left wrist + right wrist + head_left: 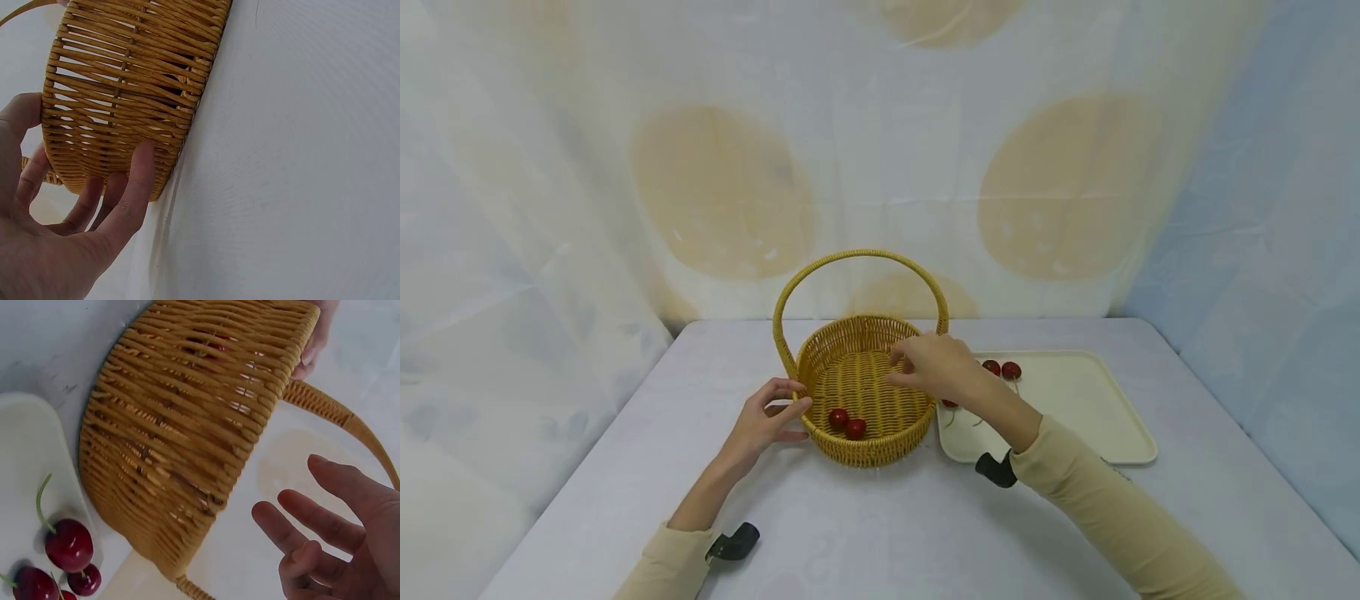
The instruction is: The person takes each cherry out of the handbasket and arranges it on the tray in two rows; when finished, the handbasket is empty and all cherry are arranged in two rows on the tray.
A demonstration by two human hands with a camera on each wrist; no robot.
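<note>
centrally on the pale worktop (865,533) stands a round wicker basket (859,450), honey-yellow, with open-weave walls and a tall arched handle (857,254). two dark red cherries (847,423) lie on its woven floor, near the front wall. the left hand (765,421) holds the basket's left rim, thumb and fingers curled lightly about the wall. the right hand (934,365) hovers over the basket's right side, fingers loose and spread, grasping nothing. just right of the basket lies a cream tray (1075,412), touching or nearly touching it, with more stemmed cherries (1002,368) at its left end.
</note>
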